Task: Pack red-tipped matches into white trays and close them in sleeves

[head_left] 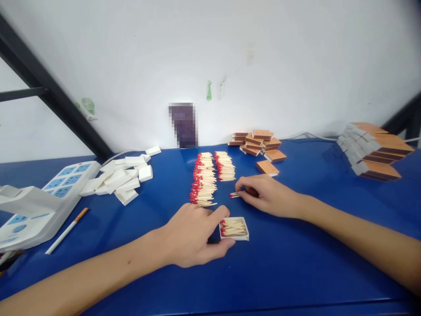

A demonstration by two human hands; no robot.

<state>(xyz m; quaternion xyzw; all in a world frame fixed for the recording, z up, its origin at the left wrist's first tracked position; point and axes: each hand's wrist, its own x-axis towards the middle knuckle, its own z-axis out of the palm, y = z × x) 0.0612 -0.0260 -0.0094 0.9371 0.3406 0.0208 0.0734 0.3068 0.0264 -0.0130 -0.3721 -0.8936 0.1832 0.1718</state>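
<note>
My left hand (200, 235) grips a small white matchbox tray (247, 235) by its left end, thumb and finger on its two long sides. Inside the tray lies a layer of matches (234, 228), their red heads to the left. Behind and to the right, my right hand (263, 195) pinches a few matches (233, 195) between thumb and fingers, red heads pointing left. Just beyond my left hand a long pile of loose matches (205, 177) rests on the blue table (296, 263), with a smaller pile of matches (225, 166) to its right.
Several white trays (123, 175) lie heaped at the left, near a power strip (59, 188) and a cigarette (67, 230). Orange matchbox sleeves (263, 142) are piled at the back, against the white wall (263, 66). Filled-looking matchboxes (378, 151) are stacked at the right.
</note>
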